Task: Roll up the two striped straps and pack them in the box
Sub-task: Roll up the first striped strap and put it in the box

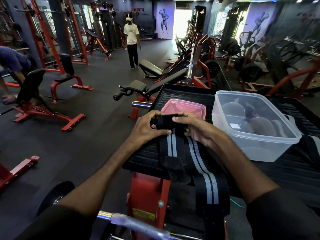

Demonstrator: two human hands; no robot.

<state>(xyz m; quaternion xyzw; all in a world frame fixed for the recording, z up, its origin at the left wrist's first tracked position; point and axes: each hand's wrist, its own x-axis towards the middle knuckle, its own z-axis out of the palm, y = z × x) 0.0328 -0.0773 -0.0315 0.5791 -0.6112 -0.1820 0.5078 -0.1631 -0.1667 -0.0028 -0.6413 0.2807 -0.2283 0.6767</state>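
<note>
Both hands close on the started roll [166, 121] of 1 striped strap at the near edge of a black ribbed counter [183, 96] in a gym. The left hand [147, 128] curls around the roll's left end, thumb pressed along its underside; the right hand [194, 126] clamps the right end, fingers folded over the top. The roll lies crosswise between them, its axis running left to right, and neither hand is nearer than the other.

The relation that matters for the next turn: the unrolled tail [171, 144] of that strap runs straight back from the roll toward the person, at right angles to the roll's axis, so further rolling would likely travel toward the body, down the tail. A 2nd striped strap [206, 172] lies just beside it on the right, flat and unrolled, its long axis angled toward the person and draping off the counter's edge.

The clear plastic box [256, 135] stands open to the right of the right hand, near but not touching it; dark shapes show through its wall, though whether they lie inside cannot be told. A pink lid [183, 106] sits just beyond the roll. By this view the task is early: 1 strap partly rolled, nothing packed.
</note>
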